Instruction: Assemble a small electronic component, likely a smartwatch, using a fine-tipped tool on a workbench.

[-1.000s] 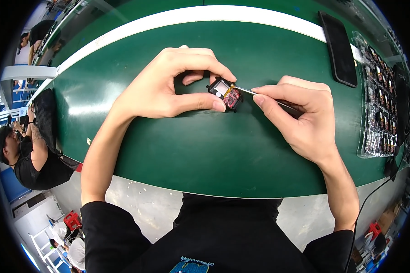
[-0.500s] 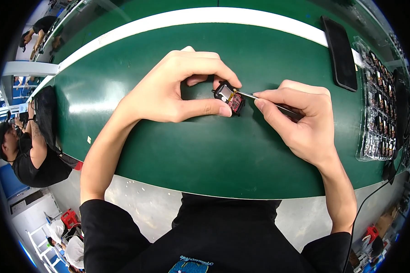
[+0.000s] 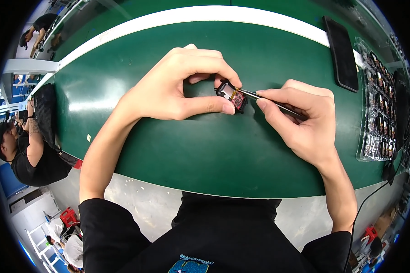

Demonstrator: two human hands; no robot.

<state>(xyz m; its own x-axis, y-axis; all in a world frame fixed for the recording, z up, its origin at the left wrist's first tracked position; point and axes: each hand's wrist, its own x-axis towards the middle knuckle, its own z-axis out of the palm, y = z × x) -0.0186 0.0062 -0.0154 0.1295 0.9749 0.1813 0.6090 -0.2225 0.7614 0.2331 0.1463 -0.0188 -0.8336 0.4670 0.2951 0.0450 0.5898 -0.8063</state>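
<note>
- A small black device (image 3: pixel 231 97) sits between the two hands, over the middle of the bench; its open face shows a silvery block, a strip of yellow and a red circuit board. Its parts are too small to make out further, and whether its underside touches the bench cannot be told.
- The left hand (image 3: pixel 180 86) grips the device's edges between thumb and forefinger, those two curved widely apart around a gap; the other fingers are partly hidden behind, and what they touch cannot be seen.
- A thin metal tool (image 3: pixel 250 94) points at the device's right side, near the yellow strip. Its tip is too fine to tell whether it touches, and its rear end disappears into the hand.
- The right hand (image 3: pixel 303 118) pinches this tool between thumb and forefinger, the remaining fingers folded and largely covered.
- Beneath lies the green bench (image 3: pixel 200 150), crossed at the back by a white strip (image 3: pixel 214 13).
- At the far right lie a black phone-like slab (image 3: pixel 340 54) and clear plastic trays (image 3: pixel 364 152) of small parts, blurred by glare.
- A black cable (image 3: pixel 361 211) runs off the lower edge.
- At left, a seated co-worker (image 3: pixel 43 164) is partly covered by a dark mesh item (image 3: pixel 44 111).
</note>
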